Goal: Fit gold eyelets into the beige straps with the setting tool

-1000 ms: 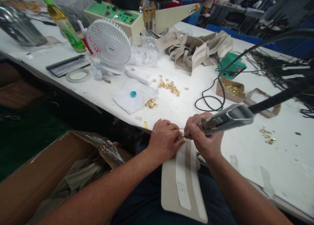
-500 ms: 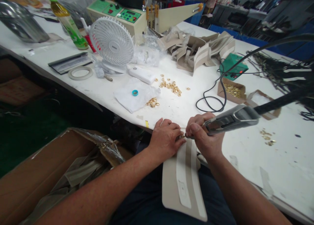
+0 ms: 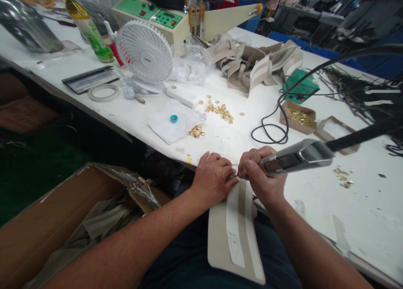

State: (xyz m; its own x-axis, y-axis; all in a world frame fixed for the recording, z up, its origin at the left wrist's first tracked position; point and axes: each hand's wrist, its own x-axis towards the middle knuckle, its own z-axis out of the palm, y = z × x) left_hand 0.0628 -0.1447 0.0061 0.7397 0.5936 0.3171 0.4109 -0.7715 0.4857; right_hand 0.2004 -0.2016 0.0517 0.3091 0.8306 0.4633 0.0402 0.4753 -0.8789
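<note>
My right hand point(image 3: 264, 177) is wrapped round a grey electric screwdriver point(image 3: 297, 156), whose cable runs off to the upper right. Its bit points left at the fingertips of my left hand point(image 3: 214, 175). Those fingers are closed on the top end of a beige strap-like panel point(image 3: 220, 238) with paler stripes, which hangs over my lap at the table's edge. A small metal piece shows between the left fingertips at the bit; most of it is hidden.
Gold fittings point(image 3: 220, 111) lie loose on the white table point(image 3: 226, 144). Further off are a white fan point(image 3: 145, 53), a pile of beige panels point(image 3: 248, 66), a green power box point(image 3: 301, 86) and a carton of gold parts point(image 3: 297, 117). A cardboard box point(image 3: 47, 222) stands at lower left.
Both hands and the panel stay nearly where they were. The screwdriver's body has shifted very slightly, and the bright red light on the green box has gone dim.
</note>
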